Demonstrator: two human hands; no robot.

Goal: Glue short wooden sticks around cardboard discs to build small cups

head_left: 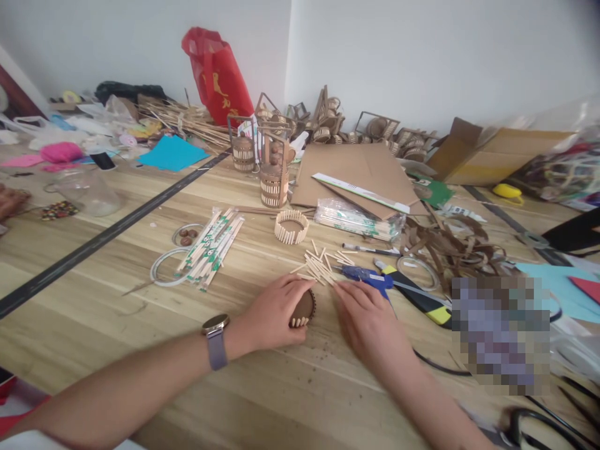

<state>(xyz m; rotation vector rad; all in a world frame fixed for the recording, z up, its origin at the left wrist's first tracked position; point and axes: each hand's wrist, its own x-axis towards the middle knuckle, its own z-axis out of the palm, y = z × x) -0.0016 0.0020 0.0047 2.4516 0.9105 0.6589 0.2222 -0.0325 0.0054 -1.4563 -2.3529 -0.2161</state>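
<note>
My left hand [276, 312], with a watch on its wrist, grips a small round brown cardboard piece [305, 306] lined with short wooden sticks along its near edge. Part of this piece is hidden behind the fingers. The fingers of my right hand [363, 306] are bent together at the near end of a loose pile of short wooden sticks [316, 265]; whatever they pinch is hidden. Beyond the pile stands a ring of upright sticks around a round base [290, 227]. A blue glue gun [368, 275] lies just past my right hand.
Paper-wrapped chopsticks [210, 247] and tape rolls [164, 267] lie left. A utility knife [417, 294], brown strips [454, 244] and cables are to the right. Small bucket models [274, 181], cardboard sheets [349, 165] and a red bag [218, 81] stand behind. Another person's hand [12, 201] shows far left.
</note>
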